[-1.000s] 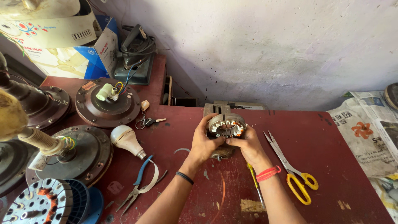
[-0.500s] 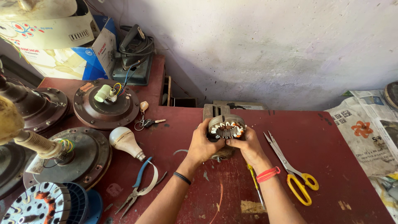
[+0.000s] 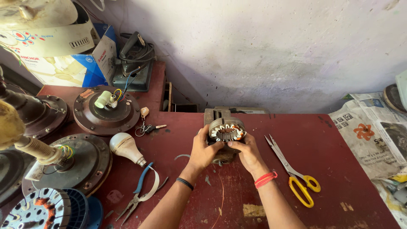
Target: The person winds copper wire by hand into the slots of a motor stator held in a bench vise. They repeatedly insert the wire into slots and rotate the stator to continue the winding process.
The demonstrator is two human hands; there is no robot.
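A round metal fan stator (image 3: pixel 227 129) with white slot liners is held upright over the dark red table (image 3: pixel 326 144), just above a small metal block beneath it. My left hand (image 3: pixel 202 150) grips its left side. My right hand (image 3: pixel 248 152), with a red thread band at the wrist, grips its right side and lower edge. Yellow-handled scissors (image 3: pixel 292 174) lie just right of my right hand.
Blue-handled pliers (image 3: pixel 142 191) and a white bulb (image 3: pixel 125 147) lie to the left. Brown ceiling fan motor housings (image 3: pixel 106 111) crowd the left side, with a blue stator (image 3: pixel 46 210) at the bottom left. Keys (image 3: pixel 146 126), cardboard boxes (image 3: pixel 68 55) and newspaper (image 3: pixel 373 131) line the edges.
Both hands keep hold of the stator in the same spot; only the view has shifted slightly.
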